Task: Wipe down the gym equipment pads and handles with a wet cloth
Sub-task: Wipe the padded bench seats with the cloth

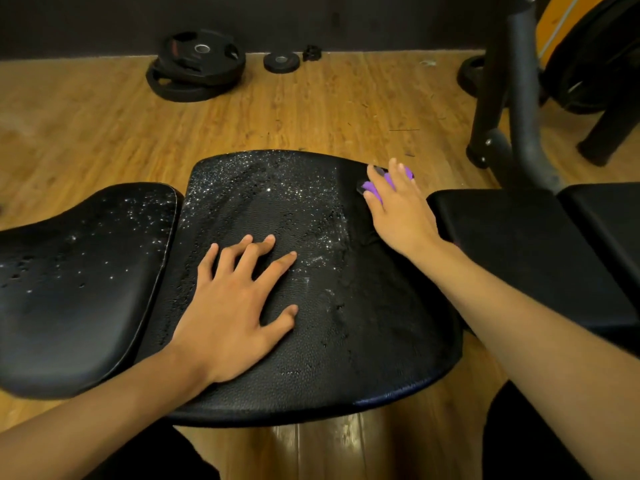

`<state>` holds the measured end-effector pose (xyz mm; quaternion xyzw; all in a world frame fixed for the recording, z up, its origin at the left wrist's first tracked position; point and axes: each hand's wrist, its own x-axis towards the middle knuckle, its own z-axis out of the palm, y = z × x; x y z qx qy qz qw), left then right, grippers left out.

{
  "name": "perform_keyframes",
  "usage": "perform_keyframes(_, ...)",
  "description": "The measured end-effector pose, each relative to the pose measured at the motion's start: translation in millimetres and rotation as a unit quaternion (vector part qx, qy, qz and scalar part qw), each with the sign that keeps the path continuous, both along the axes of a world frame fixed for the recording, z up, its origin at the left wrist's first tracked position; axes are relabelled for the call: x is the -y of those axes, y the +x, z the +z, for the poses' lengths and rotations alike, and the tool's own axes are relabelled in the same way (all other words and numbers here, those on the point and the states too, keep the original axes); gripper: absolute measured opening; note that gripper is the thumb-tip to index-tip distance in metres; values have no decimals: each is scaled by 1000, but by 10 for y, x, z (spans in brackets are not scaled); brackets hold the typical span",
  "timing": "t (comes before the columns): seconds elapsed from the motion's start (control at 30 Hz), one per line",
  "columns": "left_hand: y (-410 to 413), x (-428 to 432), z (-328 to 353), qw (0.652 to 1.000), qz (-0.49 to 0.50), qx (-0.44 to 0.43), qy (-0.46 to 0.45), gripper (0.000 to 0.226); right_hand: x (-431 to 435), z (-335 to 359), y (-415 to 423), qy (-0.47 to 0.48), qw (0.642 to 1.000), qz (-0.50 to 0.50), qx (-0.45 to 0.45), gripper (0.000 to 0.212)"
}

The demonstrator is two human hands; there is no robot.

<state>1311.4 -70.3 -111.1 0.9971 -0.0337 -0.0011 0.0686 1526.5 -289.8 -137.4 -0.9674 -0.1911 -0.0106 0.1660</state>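
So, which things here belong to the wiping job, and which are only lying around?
Belong to the job:
- purple cloth, under the right hand
- wet middle pad, where the left hand rests
- left pad, with droplets
- right pad

Just lying about:
- stacked weight plates on the floor
- small plate
- machine frame

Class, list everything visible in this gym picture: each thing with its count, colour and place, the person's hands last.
wet bench pad: 1, black, centre, beaded with droplets
side pad: 1, black, left, some droplets
dry pads: 2, black, right
cloth: 1, purple, wet pad's far right corner
large weight plates: stack, black, floor, far left
small weight plate: 1, black, beside stack
machine frame: 1, dark, upper right
left hand: flat on wet pad
right hand: presses cloth
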Motion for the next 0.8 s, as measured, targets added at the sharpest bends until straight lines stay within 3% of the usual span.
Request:
perform_keyframes(0.1, -9, -1, 6, 1000, 1, -5, -1, 72, 386, -30, -954, 10, 1000, 16, 24, 60)
perform_keyframes(0.23, -3, 12, 14, 1000, -1, -4, -3, 72, 716, 64, -1984, -19, 997, 54, -55, 59)
perform_keyframes(0.37, 17, 14, 24, 1000, 3, -3, -8, 73, 646, 13, -1179, 14, 994, 111, -5, 56)
perform_keyframes(0.47, 6, 16, 19, 1000, 3, -3, -11, 74, 428, 21, -244, 15, 997, 54, -58, 54)
perform_keyframes(0.53, 3, 23, 9, 1000, 5, 3, -13, 74, 268, 1, -79, 24, 998, 7, -61, 55)
perform_keyframes(0.67, -1, 21, 14, 1000, 2, -4, -7, 73, 347, 37, -1046, 6, 1000, -6, -22, 77)
perform_keyframes(0.73, -3, 24, 16, 1000, 0, -5, -3, 73, 466, 151, -1675, -15, 998, 13, -64, 91)
perform_keyframes(0.8, 0, 28, 18, 1000, -1, -1, -6, 72, 567, 183, -1926, -61, 993, 32, -93, 89)
